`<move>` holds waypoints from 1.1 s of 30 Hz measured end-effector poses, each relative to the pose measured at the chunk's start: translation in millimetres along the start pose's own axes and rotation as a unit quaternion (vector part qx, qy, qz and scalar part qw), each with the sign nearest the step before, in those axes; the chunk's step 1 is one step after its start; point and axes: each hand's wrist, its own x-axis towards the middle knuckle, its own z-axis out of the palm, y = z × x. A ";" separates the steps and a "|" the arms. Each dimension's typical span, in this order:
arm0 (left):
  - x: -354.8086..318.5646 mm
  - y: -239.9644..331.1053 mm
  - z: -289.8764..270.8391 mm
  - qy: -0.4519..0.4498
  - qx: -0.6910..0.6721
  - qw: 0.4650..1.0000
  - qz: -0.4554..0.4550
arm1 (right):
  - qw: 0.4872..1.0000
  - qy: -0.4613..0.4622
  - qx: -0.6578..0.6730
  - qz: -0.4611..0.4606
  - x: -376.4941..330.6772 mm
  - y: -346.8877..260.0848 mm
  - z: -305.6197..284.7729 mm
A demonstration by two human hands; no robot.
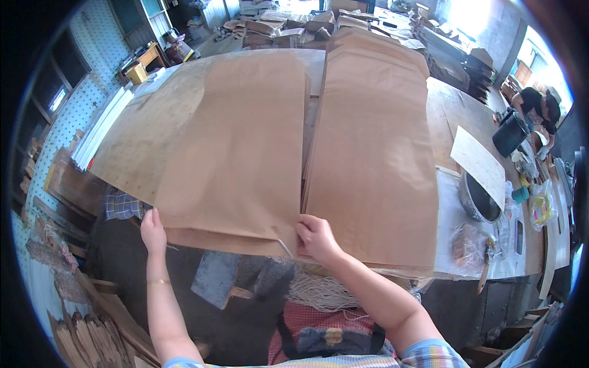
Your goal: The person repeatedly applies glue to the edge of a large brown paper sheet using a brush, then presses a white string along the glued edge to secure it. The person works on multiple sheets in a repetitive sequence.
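A large flat brown paper bag [239, 147] lies lengthwise on the table, its near edge overhanging the front. My left hand [153, 232] is closed on its near left corner, thumb on top. At the near right corner, my right hand [316, 238] pinches the paper with curled fingers. Between the hands the near edge gapes slightly, showing a lower layer. A short white cord [284, 247] sticks out by my right hand. To the right lies a stack of similar brown paper bags [374, 153], separated by a narrow gap.
Below the table edge sits a bundle of white cords [322, 291], near grey blocks [218, 279]. On the right are a round basin [478, 199] under a white board [478, 162], a brush [488, 267] and a dark bucket [510, 133]. Another person [540, 110] bends over at far right.
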 end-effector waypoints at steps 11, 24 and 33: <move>36.3 46.4 13.1 0.026 0.274 0.961 0.007 | 0.907 -0.175 0.360 0.131 -49.5 -21.9 17.6; -234.6 245.7 23.1 -0.386 -0.200 0.800 0.414 | 0.660 0.305 -0.680 0.096 -304.0 -12.6 -322.1; -308.4 287.0 71.9 -0.434 -0.235 0.728 0.475 | 0.745 0.524 -0.375 -0.173 -321.2 -1.1 -332.0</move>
